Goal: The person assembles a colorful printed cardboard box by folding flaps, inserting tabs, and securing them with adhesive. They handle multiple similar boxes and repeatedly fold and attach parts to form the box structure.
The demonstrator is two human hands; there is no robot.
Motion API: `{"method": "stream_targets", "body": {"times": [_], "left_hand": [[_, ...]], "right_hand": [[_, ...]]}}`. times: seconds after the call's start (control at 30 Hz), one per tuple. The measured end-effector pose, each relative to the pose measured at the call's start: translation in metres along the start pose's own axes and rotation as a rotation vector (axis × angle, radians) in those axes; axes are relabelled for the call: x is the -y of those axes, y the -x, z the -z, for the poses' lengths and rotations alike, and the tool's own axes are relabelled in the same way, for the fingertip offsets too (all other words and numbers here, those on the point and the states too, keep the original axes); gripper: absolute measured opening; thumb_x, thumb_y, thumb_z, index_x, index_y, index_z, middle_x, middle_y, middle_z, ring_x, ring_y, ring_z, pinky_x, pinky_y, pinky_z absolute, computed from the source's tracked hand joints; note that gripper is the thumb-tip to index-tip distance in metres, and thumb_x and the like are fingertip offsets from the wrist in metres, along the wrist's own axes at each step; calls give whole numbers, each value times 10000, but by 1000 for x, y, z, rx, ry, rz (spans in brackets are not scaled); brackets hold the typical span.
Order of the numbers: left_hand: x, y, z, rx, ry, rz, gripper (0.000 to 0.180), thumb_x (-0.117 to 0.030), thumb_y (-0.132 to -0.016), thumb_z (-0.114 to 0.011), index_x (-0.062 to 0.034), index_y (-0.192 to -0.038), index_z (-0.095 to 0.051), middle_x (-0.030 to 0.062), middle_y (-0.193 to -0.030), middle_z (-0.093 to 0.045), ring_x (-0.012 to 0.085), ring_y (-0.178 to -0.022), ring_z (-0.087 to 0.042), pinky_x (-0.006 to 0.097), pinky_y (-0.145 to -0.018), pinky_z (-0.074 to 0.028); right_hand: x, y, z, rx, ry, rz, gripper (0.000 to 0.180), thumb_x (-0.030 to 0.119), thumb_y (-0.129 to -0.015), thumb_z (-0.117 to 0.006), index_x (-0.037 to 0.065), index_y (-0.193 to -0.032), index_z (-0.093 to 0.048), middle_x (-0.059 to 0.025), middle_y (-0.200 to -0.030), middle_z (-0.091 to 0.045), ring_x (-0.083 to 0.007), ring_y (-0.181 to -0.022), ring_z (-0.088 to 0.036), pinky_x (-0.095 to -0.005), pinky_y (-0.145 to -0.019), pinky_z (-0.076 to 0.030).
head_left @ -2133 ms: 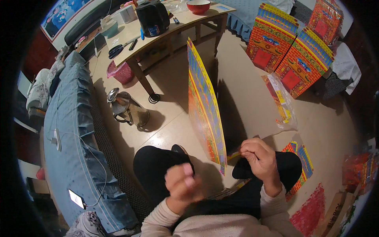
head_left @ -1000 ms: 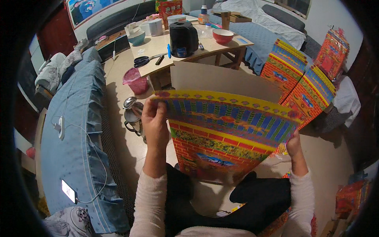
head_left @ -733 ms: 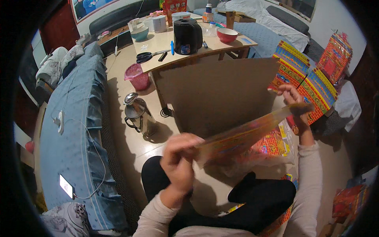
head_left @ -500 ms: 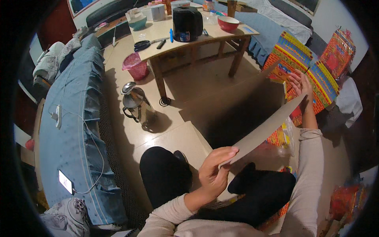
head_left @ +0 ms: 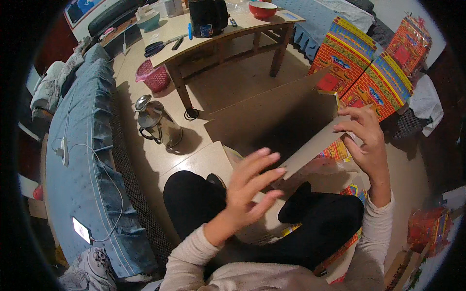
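Cardboard sheet [head_left: 291,131] swung plain side up since a second ago. Right hand [head_left: 366,140] pinching its 3 o'clock edge; left hand [head_left: 247,186] open, fingertips at near edge.

One head-worn fisheye view looks steeply down — close over the person's lap and both hands [head_left: 301,169], wider out to the floor [head_left: 242,87] and the worktop [head_left: 218,36] ahead.

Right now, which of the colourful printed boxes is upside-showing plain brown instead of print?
The cardboard sheet held by the right hand; the boxes behind show print.
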State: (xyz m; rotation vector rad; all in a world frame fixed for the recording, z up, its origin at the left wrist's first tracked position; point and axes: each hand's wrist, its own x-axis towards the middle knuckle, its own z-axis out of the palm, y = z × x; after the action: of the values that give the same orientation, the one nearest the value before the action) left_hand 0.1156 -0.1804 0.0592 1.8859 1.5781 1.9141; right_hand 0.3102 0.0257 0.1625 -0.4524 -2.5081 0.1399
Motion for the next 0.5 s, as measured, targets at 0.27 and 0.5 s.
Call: {"method": "stream_targets", "body": {"times": [0.27,0.5], "left_hand": [[36,-45,61,383,-348,140,388,-44,-752,-763,-108,-1125,-680,87,-1145,-661,299,-1147,-588,414,-1021,-413],[59,-47,42,378,-110,222,166,-82,-831,-774,-46,-970,-690,89,-886,-685,257,-862,-667,364,-815,-514]], "right_hand": [[-33,-19,-9,-14,-79,72,227,-102,-752,-675,41,-927,-666,-91,-984,-658,-274,-992,-619,-371,-828,-507],[-58,-31,-18,-144,-32,50,233,-109,-752,-659,34,-936,-674,-82,-971,-669,-276,-974,-634,-372,-861,-500]]}}
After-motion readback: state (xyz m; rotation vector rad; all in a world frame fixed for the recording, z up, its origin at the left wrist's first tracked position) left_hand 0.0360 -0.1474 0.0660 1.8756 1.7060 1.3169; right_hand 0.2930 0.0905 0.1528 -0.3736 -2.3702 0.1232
